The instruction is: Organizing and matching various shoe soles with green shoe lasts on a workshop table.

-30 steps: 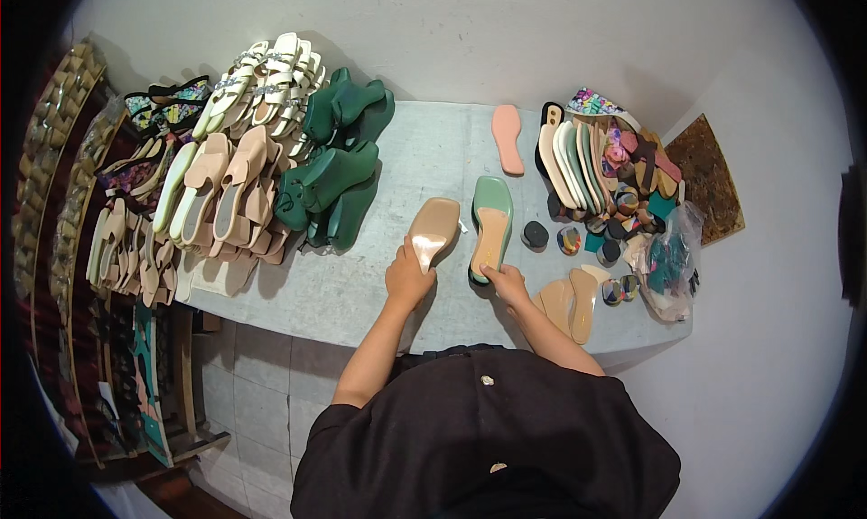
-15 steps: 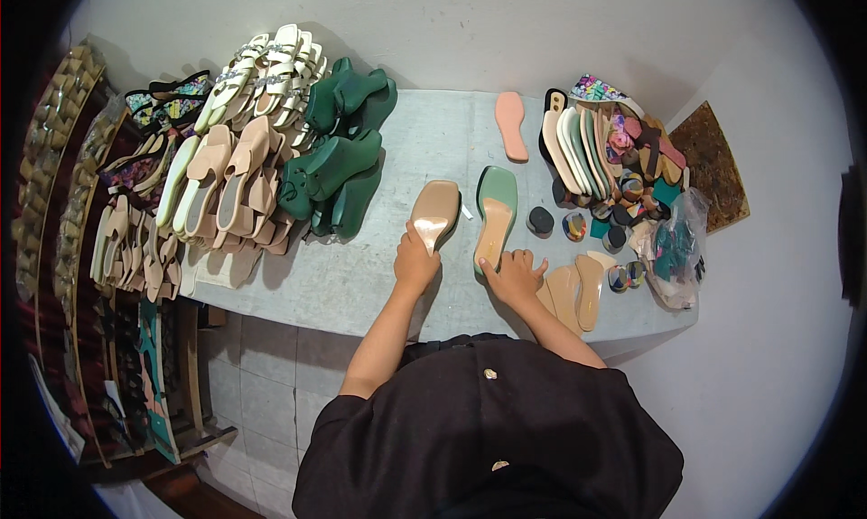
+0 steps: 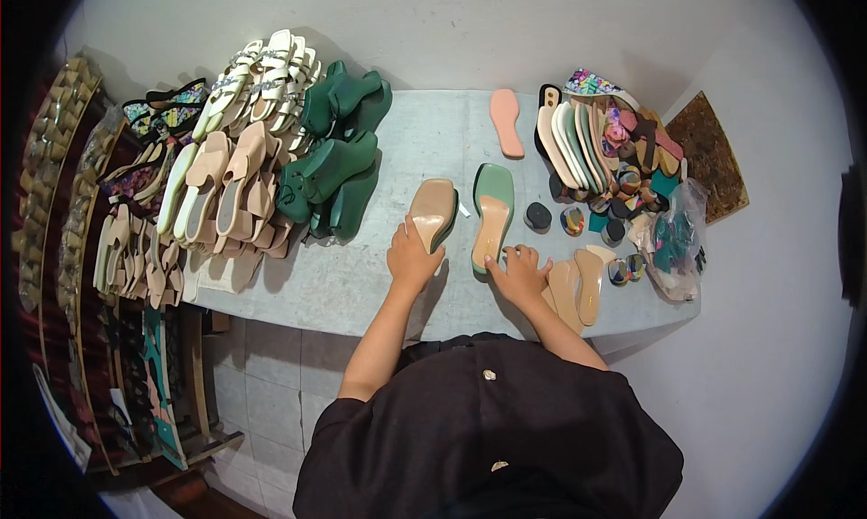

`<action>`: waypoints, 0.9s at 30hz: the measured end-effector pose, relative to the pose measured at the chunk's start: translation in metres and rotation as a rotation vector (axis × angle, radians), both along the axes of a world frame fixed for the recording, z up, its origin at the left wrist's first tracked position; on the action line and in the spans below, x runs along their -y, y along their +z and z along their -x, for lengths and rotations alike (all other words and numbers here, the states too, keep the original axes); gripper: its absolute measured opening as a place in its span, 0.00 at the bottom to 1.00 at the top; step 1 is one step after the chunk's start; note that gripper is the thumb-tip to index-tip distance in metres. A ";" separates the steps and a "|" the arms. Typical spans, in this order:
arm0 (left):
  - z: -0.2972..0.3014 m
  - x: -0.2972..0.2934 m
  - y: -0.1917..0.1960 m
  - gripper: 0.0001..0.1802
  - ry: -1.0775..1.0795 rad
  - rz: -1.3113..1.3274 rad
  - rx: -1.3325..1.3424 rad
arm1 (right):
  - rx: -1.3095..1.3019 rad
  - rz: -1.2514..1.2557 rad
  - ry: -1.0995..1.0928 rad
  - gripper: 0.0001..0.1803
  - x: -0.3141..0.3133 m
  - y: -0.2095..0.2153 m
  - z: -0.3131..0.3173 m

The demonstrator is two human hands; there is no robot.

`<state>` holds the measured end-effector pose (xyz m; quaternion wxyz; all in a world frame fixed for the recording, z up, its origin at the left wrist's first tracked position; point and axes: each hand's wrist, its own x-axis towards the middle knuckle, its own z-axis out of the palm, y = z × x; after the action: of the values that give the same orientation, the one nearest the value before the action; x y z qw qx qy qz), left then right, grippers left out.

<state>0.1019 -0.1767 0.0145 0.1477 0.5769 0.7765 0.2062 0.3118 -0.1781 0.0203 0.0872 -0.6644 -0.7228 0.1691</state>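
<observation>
A beige shoe sole [image 3: 435, 203] with a square toe lies on the table, toe pointing away from me. My left hand [image 3: 414, 257] is closed round its heel end, which the fingers partly hide. To its right is a green shoe sole [image 3: 494, 183] with a beige insole [image 3: 489, 235] covering its rear part. My right hand [image 3: 521, 273] rests beside that heel, thumb touching its edge and the other fingers spread apart. Loose beige insoles [image 3: 589, 284] lie just right of this hand, near the table's front edge.
Stacked sandals [image 3: 239, 171] and green shoe lasts [image 3: 339, 171] crowd the table's left. A pink insole [image 3: 507, 122] lies toward the back. On the right are several upright soles [image 3: 569, 144], round heel pieces [image 3: 573, 219], a plastic bag [image 3: 682, 248] and a brown board [image 3: 707, 158].
The view has shifted slightly. My right fingers have shifted a little by the green sole's heel, while my left hand keeps its grip on the beige sole. Both soles stay on the table.
</observation>
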 end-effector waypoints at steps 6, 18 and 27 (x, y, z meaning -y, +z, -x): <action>-0.020 0.005 0.023 0.47 0.043 -0.148 -0.114 | -0.130 -0.005 -0.038 0.28 0.001 -0.002 -0.037; -0.121 0.004 0.030 0.35 -0.253 -0.410 0.134 | -0.223 -0.284 -0.303 0.17 -0.106 0.015 -0.154; -0.163 0.003 0.026 0.29 -0.296 -0.356 0.183 | -0.288 -0.285 -0.433 0.24 -0.217 -0.012 -0.204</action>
<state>0.2646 -0.1802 0.0408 0.1420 0.6803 0.6182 0.3672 0.5159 0.0393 0.0084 0.3153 -0.7533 -0.5609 0.1361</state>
